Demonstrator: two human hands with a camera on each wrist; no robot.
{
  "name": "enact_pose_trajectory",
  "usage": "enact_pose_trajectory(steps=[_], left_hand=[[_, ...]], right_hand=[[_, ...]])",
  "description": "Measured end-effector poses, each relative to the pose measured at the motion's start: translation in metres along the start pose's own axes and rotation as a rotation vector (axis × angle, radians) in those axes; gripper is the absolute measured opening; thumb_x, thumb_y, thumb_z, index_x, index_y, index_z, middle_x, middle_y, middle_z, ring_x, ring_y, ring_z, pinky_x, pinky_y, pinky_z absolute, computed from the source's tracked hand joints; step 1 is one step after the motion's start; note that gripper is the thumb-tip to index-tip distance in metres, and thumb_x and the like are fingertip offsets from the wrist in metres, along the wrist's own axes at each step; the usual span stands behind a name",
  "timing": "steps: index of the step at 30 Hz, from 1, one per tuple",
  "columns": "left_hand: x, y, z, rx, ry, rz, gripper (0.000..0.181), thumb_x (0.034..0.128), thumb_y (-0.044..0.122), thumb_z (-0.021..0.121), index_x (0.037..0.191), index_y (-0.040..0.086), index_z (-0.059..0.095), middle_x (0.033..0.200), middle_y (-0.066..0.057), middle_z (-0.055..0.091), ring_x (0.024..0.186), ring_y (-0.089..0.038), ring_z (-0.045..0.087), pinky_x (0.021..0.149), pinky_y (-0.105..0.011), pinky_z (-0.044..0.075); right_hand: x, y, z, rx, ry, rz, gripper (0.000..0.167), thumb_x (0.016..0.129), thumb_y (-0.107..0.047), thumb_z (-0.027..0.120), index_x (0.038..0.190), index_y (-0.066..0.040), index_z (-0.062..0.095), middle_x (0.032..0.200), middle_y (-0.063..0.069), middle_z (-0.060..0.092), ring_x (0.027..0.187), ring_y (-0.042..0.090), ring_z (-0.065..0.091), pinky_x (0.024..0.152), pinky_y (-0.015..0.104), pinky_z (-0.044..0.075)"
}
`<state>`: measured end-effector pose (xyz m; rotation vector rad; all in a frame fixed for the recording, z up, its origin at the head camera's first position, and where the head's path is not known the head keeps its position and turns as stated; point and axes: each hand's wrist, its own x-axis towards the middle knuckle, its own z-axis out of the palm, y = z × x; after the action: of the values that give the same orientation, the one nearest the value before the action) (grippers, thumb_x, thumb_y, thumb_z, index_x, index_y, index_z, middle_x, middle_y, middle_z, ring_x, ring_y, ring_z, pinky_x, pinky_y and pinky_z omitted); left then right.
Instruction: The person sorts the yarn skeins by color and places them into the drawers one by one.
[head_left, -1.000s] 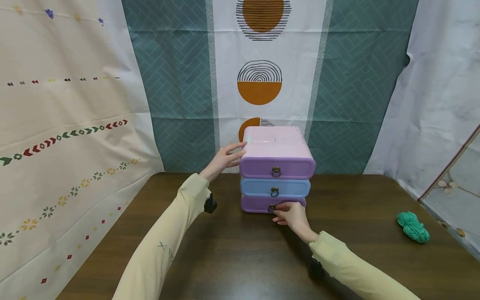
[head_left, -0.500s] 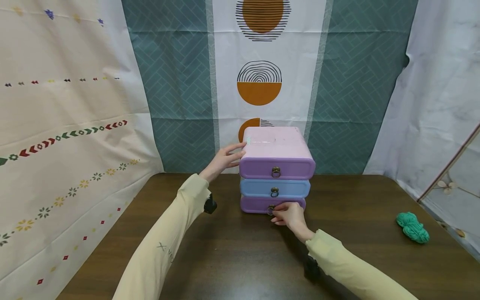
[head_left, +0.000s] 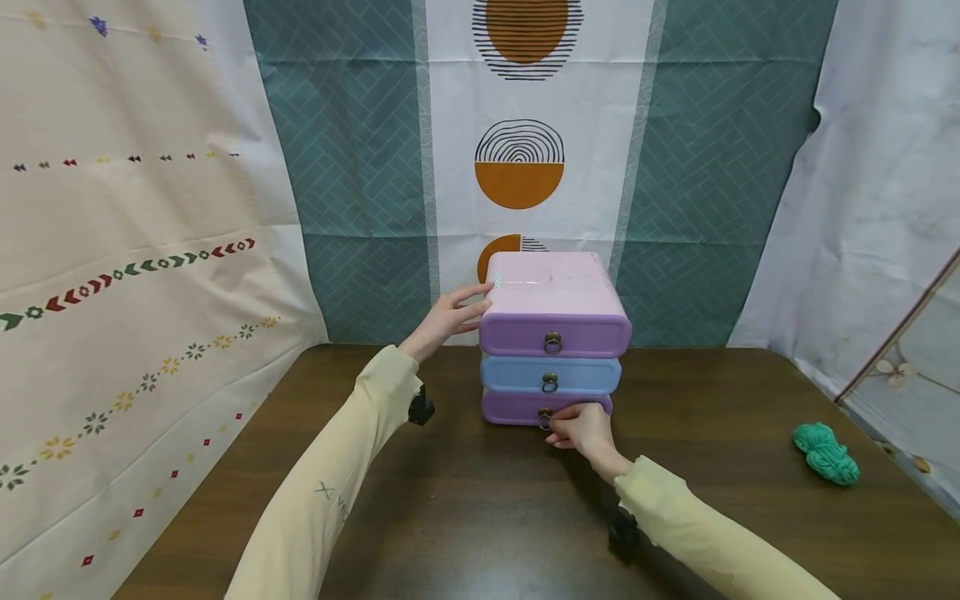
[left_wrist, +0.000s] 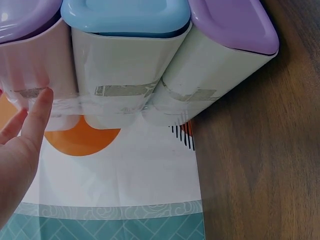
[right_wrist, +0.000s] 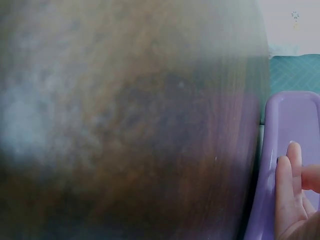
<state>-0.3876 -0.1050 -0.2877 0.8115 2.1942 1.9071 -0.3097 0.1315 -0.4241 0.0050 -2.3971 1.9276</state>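
A stack of three small drawer units stands on the table in the head view. Its top casing [head_left: 551, 279] is pink, with a purple drawer [head_left: 517, 335] on top, a blue drawer [head_left: 513, 374] in the middle and another purple drawer [head_left: 510, 407] at the bottom. Each front carries a bronze ring pull. My right hand [head_left: 585, 432] pinches the bottom drawer's ring pull [head_left: 544, 419] between thumb and finger. Straight fingers of my left hand [head_left: 448, 318] rest on the left side of the top casing. The left wrist view shows fingertips at clear tape [left_wrist: 120, 102] along the casings.
A skein of green yarn [head_left: 825, 454] lies on the right part of the brown wooden table [head_left: 465, 517]. Patterned cloths hang behind and on both sides. The back cloth [head_left: 360, 208] comes close behind the stack.
My right hand shifts very slightly at the bottom ring pull, and the ring tilts a little. The left hand and the stack stay in place.
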Motion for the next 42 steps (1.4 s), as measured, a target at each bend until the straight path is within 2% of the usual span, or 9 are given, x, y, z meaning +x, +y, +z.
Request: enact_pose_trajectory(steps=[4,12,29,36,42], left_hand=[[0.004,-0.007,-0.002,0.013,0.011,0.013,0.046,0.0929,0.018,0.054,0.137,0.011,0.042,0.138,-0.006,0.034,0.115,-0.023,0.045,0.091,-0.037,0.040],[0.003,-0.006,-0.002,0.022,0.020,0.032,0.046,0.0925,0.018,0.054,0.136,0.011,0.043,0.136,-0.005,0.037,0.113,-0.021,0.047,0.090,-0.036,0.041],[0.004,-0.008,-0.001,0.016,0.020,0.015,0.046,0.0921,0.020,0.055,0.136,0.012,0.043,0.137,-0.005,0.035,0.114,-0.021,0.045,0.089,-0.036,0.042],[0.003,-0.008,-0.002,0.013,0.026,0.016,0.046,0.0918,0.020,0.056,0.136,0.012,0.043,0.137,-0.004,0.035,0.114,-0.020,0.046,0.090,-0.036,0.041],[0.003,-0.008,-0.001,0.011,0.022,0.015,0.046,0.0921,0.019,0.055,0.136,0.012,0.043,0.137,-0.004,0.034,0.114,-0.020,0.045,0.090,-0.036,0.041]], right_hand=[[-0.001,-0.001,-0.001,-0.015,-0.008,0.004,0.008,0.077,0.012,0.061,0.083,0.016,0.063,0.073,0.026,0.062,0.054,0.023,0.062,0.050,0.031,0.053],[-0.004,-0.002,-0.001,-0.021,-0.016,0.003,0.006,0.076,0.012,0.062,0.082,0.016,0.064,0.072,0.026,0.062,0.053,0.023,0.062,0.050,0.032,0.053],[-0.018,-0.002,-0.006,-0.036,-0.044,0.012,0.004,0.077,0.009,0.063,0.078,0.013,0.064,0.068,0.021,0.062,0.052,0.023,0.062,0.050,0.033,0.053],[-0.027,-0.005,-0.010,-0.023,-0.090,-0.032,0.006,0.078,0.007,0.064,0.075,0.012,0.063,0.067,0.018,0.063,0.050,0.020,0.061,0.049,0.032,0.052],[-0.028,-0.002,-0.010,-0.062,-0.064,0.031,0.003,0.077,0.006,0.066,0.077,0.010,0.065,0.068,0.019,0.063,0.051,0.022,0.061,0.050,0.033,0.053]])
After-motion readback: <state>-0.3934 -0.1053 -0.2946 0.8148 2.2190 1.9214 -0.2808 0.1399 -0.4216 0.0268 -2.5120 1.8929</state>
